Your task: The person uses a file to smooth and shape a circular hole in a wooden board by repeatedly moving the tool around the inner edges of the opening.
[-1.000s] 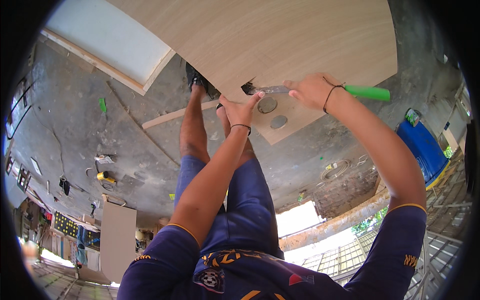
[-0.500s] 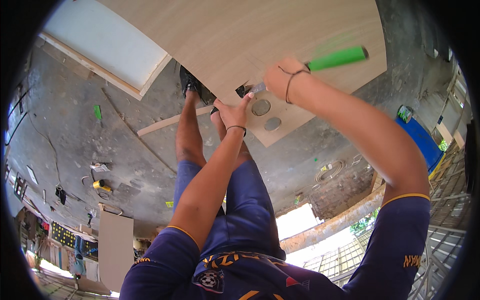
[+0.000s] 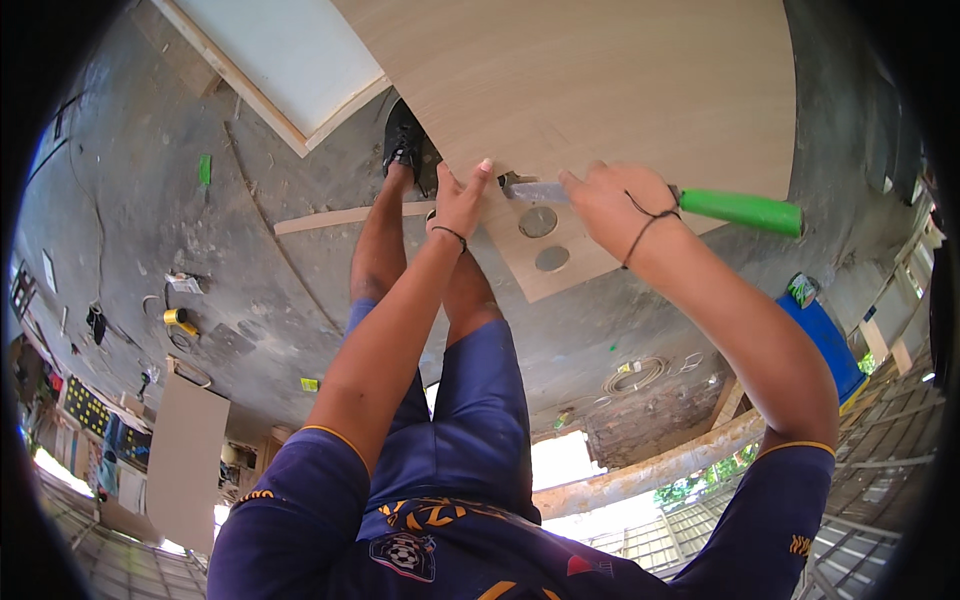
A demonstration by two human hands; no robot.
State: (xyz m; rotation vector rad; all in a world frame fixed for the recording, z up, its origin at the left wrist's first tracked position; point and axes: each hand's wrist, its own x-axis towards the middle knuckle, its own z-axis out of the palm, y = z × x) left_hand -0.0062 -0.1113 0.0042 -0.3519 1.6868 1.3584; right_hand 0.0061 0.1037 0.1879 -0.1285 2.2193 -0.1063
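A large pale wooden board (image 3: pixel 640 90) fills the upper middle. Two round holes are cut near its lower corner, and beside them is a smaller, rough, dark opening (image 3: pixel 508 181). My right hand (image 3: pixel 620 200) is closed around a tool with a flat grey metal blade (image 3: pixel 540 192), its green handle (image 3: pixel 745 211) sticking out to the right. The blade's left end lies at the rough opening; its exact kind I cannot make out. My left hand (image 3: pixel 462 200) grips the board's left edge beside that opening, thumb on top and the other fingers partly hidden.
A wood-framed white panel (image 3: pixel 300 60) lies at upper left. On the concrete floor are a thin curved wooden strip (image 3: pixel 340 215), a yellow tool (image 3: pixel 180 320) and a coiled cable (image 3: pixel 637 373). A blue object (image 3: pixel 825 345) with a green can (image 3: pixel 802 290) is at right.
My right hand and the tool have moved right and slightly down, and the blade shows more of its length. My left hand stays at the board's edge. The whole view has shifted somewhat.
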